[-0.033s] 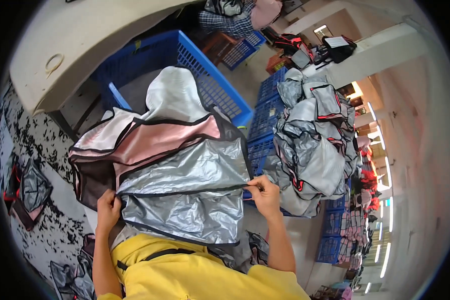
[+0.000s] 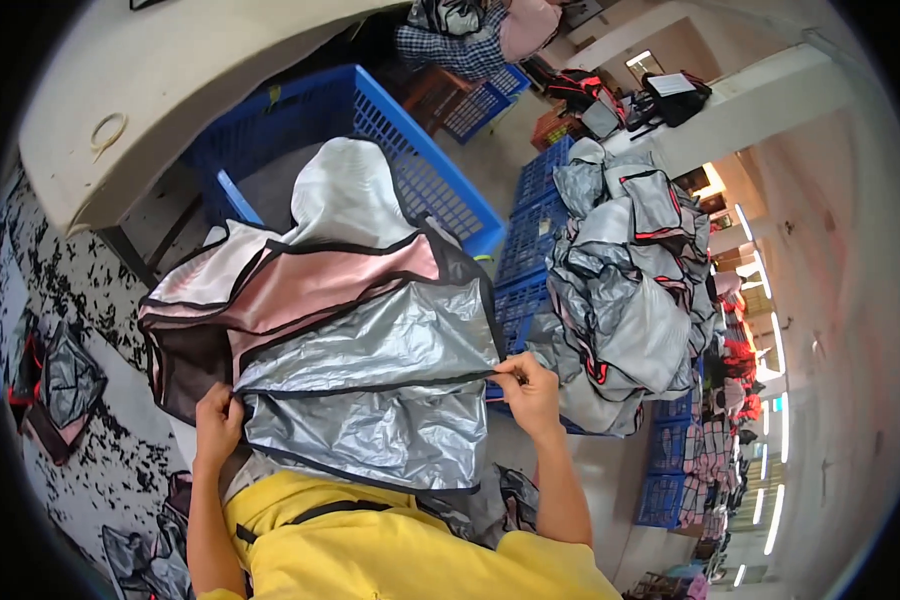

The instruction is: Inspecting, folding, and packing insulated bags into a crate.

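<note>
Desk (image 2: pixel 200 75), pale and smooth, curves across the upper left, a cream ring (image 2: pixel 108 132) lying near its corner. Past its edge stands a blue lattice crate (image 2: pixel 422 155); farther right rises a heap of silver-grey pieces (image 2: pixel 635 320) (some edged in red), strip lights (image 2: pixel 776 510) beyond. Right of the desk's corner hangs a sewn piece (image 2: pixel 375 335): crinkled silver sheeting, smooth pink fabric, black binding. The left hand (image 2: pixel 218 418) and right hand (image 2: pixel 532 396), well apart, pinch its dark seam.
</note>
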Motion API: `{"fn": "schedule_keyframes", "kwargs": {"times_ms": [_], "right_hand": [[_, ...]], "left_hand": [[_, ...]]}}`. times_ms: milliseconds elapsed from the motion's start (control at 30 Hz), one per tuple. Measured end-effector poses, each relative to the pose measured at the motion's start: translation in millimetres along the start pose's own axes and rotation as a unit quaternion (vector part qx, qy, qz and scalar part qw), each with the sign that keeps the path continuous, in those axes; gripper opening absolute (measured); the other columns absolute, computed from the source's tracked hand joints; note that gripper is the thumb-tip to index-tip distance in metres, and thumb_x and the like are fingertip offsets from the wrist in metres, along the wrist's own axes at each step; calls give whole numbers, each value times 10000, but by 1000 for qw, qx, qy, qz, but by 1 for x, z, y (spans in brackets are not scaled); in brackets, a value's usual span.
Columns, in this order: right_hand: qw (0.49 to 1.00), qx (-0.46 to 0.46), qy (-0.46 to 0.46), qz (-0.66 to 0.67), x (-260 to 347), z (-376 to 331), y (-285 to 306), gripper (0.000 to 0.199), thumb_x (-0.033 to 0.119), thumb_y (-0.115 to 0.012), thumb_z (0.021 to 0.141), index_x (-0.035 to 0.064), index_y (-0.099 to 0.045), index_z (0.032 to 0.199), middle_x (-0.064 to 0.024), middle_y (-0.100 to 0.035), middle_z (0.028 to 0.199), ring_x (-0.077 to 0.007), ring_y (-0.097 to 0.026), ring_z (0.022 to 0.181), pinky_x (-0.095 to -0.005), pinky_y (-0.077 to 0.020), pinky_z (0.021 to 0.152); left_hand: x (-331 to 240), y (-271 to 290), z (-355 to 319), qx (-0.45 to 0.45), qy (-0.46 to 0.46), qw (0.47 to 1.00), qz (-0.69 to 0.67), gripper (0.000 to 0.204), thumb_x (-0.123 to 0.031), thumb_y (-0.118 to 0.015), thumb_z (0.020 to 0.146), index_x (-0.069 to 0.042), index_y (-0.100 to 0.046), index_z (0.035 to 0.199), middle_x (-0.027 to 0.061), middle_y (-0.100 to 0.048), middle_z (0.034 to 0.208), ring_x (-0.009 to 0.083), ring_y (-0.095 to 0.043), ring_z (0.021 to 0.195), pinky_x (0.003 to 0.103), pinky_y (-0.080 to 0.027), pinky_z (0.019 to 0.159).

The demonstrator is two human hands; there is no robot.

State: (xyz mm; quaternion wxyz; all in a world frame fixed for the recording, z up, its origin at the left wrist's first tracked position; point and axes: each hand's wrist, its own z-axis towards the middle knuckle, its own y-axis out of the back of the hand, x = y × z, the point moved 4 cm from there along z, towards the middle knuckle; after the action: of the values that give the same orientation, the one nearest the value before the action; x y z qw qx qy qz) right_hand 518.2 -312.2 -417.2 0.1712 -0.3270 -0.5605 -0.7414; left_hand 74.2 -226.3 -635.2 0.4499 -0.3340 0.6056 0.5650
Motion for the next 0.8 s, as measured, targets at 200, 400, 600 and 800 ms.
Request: {"fn": "schedule_keyframes", "kwargs": {"times_ms": [200, 400, 600, 800], "right_hand": [[999, -5, -36, 7, 2, -7, -3, 94, -16, -733, 912, 11, -653, 952, -14, -692, 742, -36, -575, 614, -231, -439, 535], [1000, -2, -5, -18, -2, -7, -6, 98, 12, -735, 916, 20, -645, 955, -19, -670, 730, -39, -568, 639, -233, -426, 565], [998, -29, -48, -18, -27, -12, 2, 131, -6, -756, 891, 15, -631, 922, -5, -612, 731, -67, -524, 622, -258, -420, 565], [997, 5, -64, 48, -26, -3, -13, 158, 35, -746, 942, 37, -588, 950, 26, -533, 699, -39, -469, 573, -222, -347, 517]], "left_hand": [[11, 1, 0, 6, 12, 1000, 9, 91, 4, -581, 864, 52, -518, 821, 169, -450, 751, 311, -482, 668, 376, -413, 637], [-155, 44, 0, -129, -171, 977, 2, 177, 70, -590, 802, 13, -632, 964, 142, -582, 804, 297, -557, 691, 374, -454, 631], [-286, 57, -6, 254, -146, 688, -665, 166, -74, -676, 992, 70, -750, 1029, 140, -674, 857, 247, -625, 728, 408, -503, 646], [-303, 40, -24, 155, -225, 507, -818, 282, -40, -851, 829, 59, -788, 1085, 109, -680, 856, 139, -594, 712, 287, -431, 574]]}}
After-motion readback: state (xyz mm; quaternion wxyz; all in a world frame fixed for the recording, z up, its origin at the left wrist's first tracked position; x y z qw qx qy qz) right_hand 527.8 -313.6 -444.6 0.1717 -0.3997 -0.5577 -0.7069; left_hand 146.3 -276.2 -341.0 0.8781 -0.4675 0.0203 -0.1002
